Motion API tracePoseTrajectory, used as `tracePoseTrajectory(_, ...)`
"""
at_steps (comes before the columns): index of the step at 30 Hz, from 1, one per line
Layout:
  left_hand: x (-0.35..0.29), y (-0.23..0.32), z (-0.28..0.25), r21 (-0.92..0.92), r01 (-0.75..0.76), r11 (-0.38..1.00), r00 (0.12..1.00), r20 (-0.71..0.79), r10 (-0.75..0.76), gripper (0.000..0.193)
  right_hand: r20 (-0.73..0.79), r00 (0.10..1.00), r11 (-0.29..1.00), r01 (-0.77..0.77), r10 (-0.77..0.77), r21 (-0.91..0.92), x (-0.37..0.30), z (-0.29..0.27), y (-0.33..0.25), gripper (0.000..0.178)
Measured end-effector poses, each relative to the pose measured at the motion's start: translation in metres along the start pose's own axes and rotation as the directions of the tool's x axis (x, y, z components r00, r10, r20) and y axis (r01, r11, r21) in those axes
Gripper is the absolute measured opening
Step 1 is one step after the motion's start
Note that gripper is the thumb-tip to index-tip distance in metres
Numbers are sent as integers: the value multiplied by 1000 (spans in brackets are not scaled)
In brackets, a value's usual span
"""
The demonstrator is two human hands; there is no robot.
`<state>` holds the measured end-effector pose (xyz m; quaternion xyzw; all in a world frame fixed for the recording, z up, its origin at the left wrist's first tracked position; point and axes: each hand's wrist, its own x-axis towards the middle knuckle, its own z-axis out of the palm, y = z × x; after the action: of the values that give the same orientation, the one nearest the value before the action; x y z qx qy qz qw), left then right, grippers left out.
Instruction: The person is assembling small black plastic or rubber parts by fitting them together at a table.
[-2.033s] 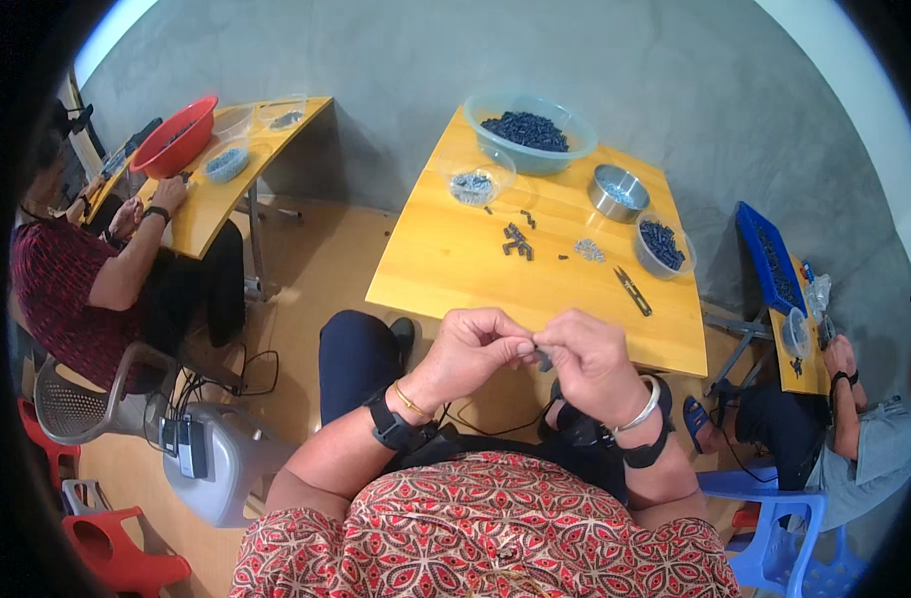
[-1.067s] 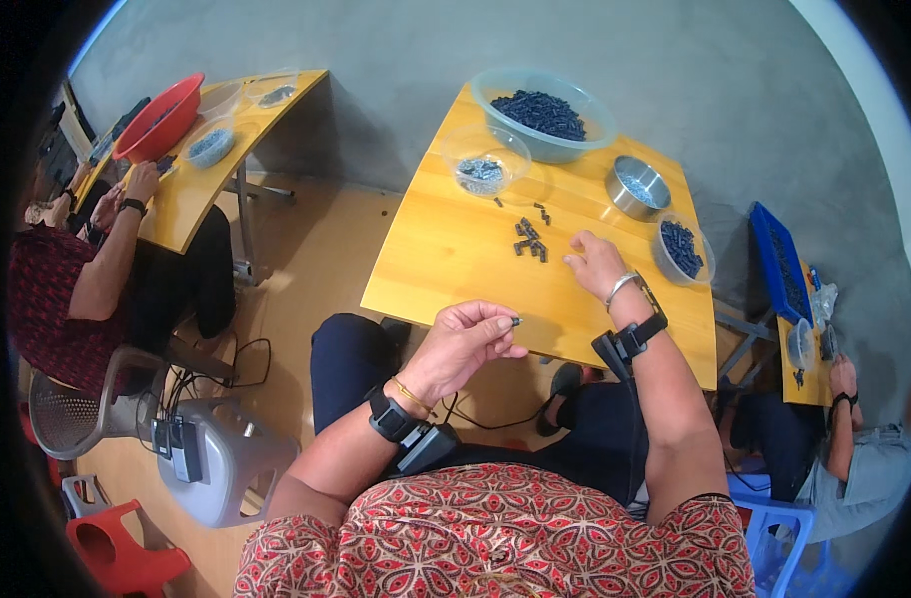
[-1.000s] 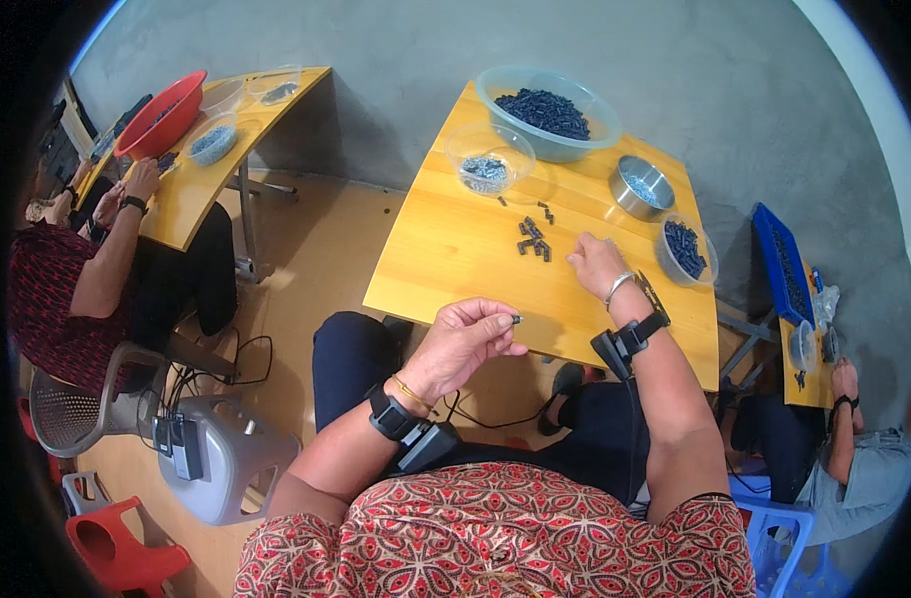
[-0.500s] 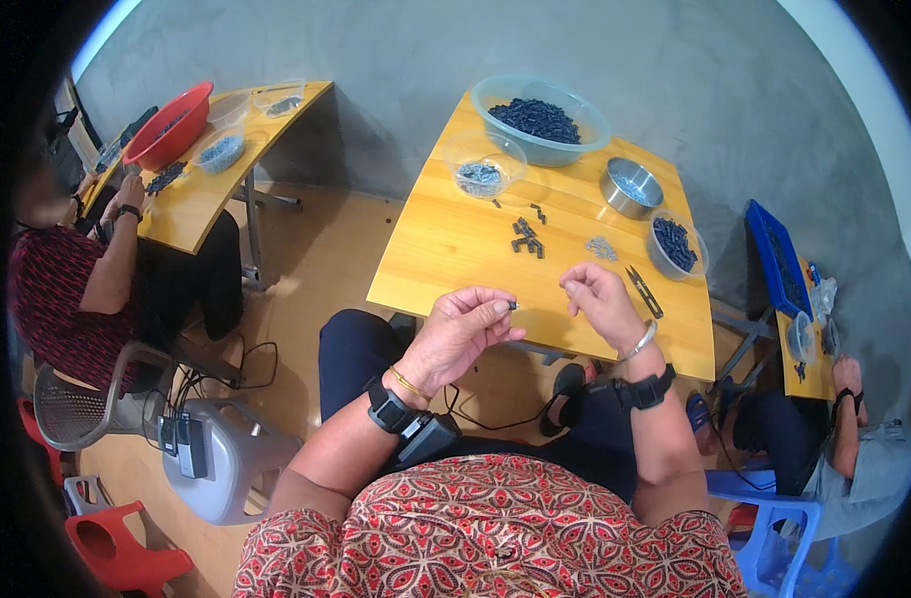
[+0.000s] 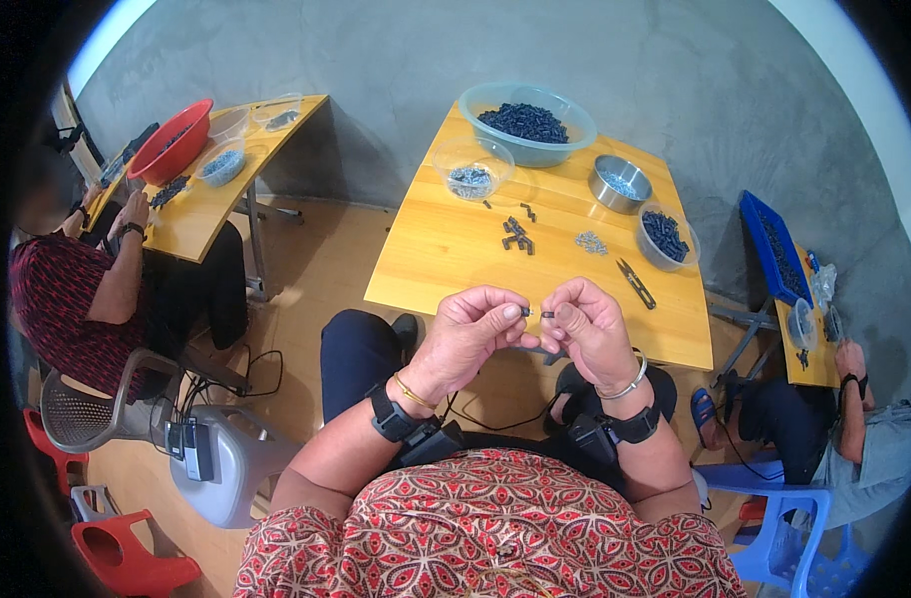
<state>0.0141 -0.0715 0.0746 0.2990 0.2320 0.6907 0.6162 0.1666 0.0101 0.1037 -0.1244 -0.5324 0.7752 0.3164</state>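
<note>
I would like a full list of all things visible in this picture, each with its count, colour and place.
wooden table: one, yellow, in front of the person
large clear plastic bowl of dark parts: one, bluish, far table edge
small clear bowl: one, holding grey bits, left of centre
round steel bowl: one, silver, right of centre
clear cup of dark parts: one, right side
loose black clips: several, table middle
small snips: one, dark, right front
red basin: one, on the neighbouring left table
blue tray: one, right table
left hand: pinching a small black piece
right hand: pinching another small black part
</note>
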Motion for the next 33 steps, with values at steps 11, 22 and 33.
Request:
tracePoseTrajectory(11,0,-2,2,10,-8,1000,1000,5,8,14,-9,998,998,55,-55,-30,2,3,4,8)
tracePoseTrajectory(22,-1,-1,-2,42,10,999,1000,-6,-10,13,-3,996,987,88,-89,-131,4,3,11,6)
tracePoseTrajectory(33,-3,-5,-3,50,-13,999,999,-32,15,11,5,970,918,231,-243,-323,-1,9,17,7)
